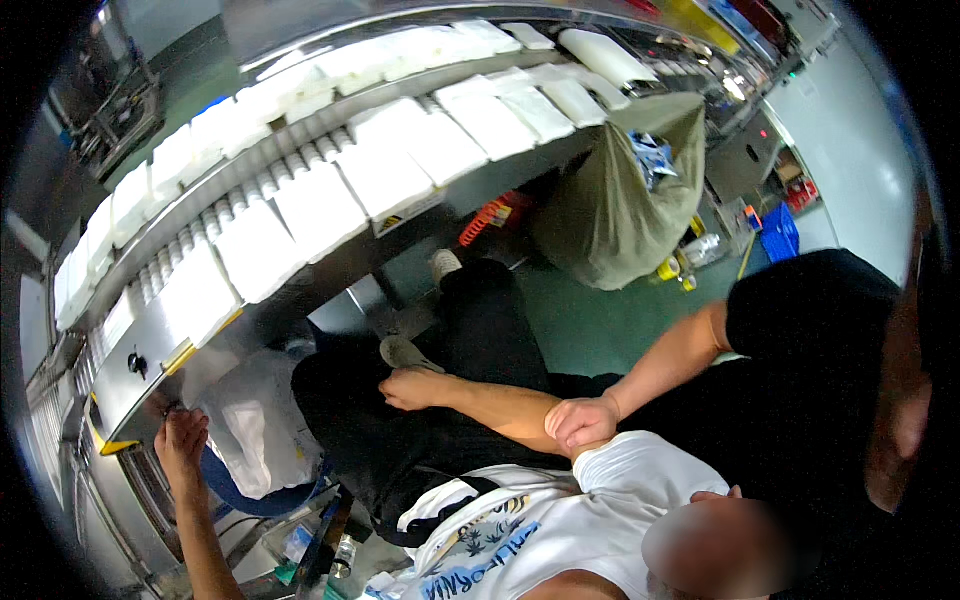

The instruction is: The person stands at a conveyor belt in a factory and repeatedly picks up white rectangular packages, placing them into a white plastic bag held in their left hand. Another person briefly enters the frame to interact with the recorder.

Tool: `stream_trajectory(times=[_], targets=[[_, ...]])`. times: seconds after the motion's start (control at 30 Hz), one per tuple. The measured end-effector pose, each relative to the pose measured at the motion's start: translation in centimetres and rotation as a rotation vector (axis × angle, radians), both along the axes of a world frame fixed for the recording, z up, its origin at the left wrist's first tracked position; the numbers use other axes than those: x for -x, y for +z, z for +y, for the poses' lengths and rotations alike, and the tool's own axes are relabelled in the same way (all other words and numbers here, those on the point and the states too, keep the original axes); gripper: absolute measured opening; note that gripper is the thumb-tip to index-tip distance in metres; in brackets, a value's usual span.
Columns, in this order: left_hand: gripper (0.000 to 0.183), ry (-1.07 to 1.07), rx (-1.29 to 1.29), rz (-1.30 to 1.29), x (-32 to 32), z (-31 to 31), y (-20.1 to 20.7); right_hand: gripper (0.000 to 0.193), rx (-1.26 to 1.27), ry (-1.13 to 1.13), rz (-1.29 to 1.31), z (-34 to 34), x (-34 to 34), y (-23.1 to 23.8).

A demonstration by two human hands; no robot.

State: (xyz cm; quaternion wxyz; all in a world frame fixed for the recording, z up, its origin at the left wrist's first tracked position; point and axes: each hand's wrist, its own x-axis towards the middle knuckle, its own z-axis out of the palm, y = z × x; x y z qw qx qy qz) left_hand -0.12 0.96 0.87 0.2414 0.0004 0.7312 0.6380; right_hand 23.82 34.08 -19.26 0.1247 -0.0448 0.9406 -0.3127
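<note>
At the lower left my left hand (182, 438) has its fingers curled at the yellow-edged corner of the conveyor's metal side panel (150, 372). Whatever those fingers hold, if anything, is hidden. My right hand (412, 389), fingers folded in, lies over my dark trousers (375, 440), close to a light shoe (405, 352). What is inside it, if anything, does not show. Another person's hand (582, 422), from a black sleeve (800, 300), rests on my right arm. Between my left hand and my legs hangs a clear plastic bag (258, 430).
White flat packs (385, 180) stand in two rows along the curved roller conveyor (222, 212). A large olive sack (620, 205) stands beyond my legs. A blue basket (780, 235) and yellow tape rolls (670, 268) sit on the green floor (590, 330).
</note>
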Motion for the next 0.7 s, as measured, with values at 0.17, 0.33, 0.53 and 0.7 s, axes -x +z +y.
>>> stream_trajectory(times=[0.17,0.33,0.53,0.7], targets=[[0.036,0.084,0.073,0.044,-1.2,0.2,0.9,0.025,0.093,0.046,-0.058,-0.7,2.5,-0.9],[0.032,0.102,0.049,0.047,-0.3,-2.0,-0.5,0.025,-0.213,0.333,-0.471,-2.9,4.4,-3.0],[0.031,0.075,-0.026,0.19,0.1,-0.9,-1.4,0.021,-0.097,0.304,-0.374,-2.1,2.9,-5.5],[0.027,0.126,-0.078,0.081,-0.3,0.3,-0.7,0.025,-0.091,0.39,-0.522,-0.1,1.8,-5.6]])
